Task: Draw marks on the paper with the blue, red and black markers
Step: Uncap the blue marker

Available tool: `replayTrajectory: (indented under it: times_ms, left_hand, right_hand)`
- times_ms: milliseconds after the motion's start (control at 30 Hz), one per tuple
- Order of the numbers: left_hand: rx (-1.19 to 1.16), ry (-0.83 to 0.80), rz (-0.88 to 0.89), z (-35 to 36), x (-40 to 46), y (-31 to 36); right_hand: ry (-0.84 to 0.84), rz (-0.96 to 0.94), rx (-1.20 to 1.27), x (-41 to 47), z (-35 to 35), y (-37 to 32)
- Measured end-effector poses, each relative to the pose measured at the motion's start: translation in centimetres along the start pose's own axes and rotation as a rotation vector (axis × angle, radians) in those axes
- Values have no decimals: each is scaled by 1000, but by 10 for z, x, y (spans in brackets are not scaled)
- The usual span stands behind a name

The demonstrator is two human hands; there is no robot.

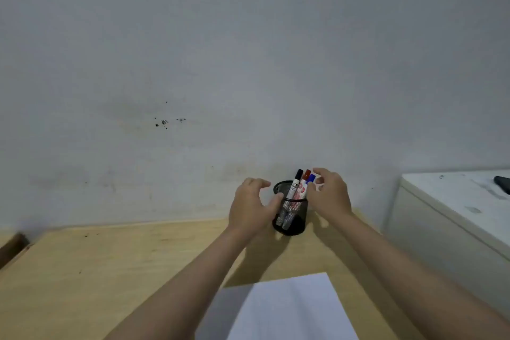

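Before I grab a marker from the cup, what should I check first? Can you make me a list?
1. All three markers in the mesh cup: black marker, red marker, blue marker: ok.
2. Caps on: ok.
3. Left hand steadying the cup: it is at the cup's side; firm hold, cannot tell.
4. Right hand open, fingers near the blue marker: ok; nothing gripped yet.
5. Paper on the table, blank and flat: ok.
6. Markers have ink: cannot tell.
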State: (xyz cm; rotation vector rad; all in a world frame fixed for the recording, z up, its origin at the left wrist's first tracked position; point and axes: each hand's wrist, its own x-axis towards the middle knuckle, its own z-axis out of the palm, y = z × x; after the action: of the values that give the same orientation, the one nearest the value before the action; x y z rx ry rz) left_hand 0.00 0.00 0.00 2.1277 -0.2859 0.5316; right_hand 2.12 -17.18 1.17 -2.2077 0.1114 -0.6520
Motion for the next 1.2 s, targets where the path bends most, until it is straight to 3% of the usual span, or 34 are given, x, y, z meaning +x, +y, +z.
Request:
replayTrajectory:
  times_ms: [167, 533, 733, 967, 1133, 1200]
  left_hand:
    - [7, 52, -20, 29, 19, -10]
    - [-9, 19, -46, 34, 19, -13]
    - [-440, 41, -72, -12, -22, 31]
    - [-860, 57, -196, -69, -72, 72]
    - [-769, 150, -131, -105, -105, 72]
    - [-721, 189, -95, -117, -117, 74]
  right_hand:
    - [36, -45, -55, 13, 14, 11]
    - [147, -147, 210, 15, -6, -9]
    - [298, -349, 315, -35, -55, -53]
    - [186, -372, 511, -135, -63, -80]
    - [-61, -321, 569, -182, -61, -90]
    - [-65, -232, 601, -191, -63, -96]
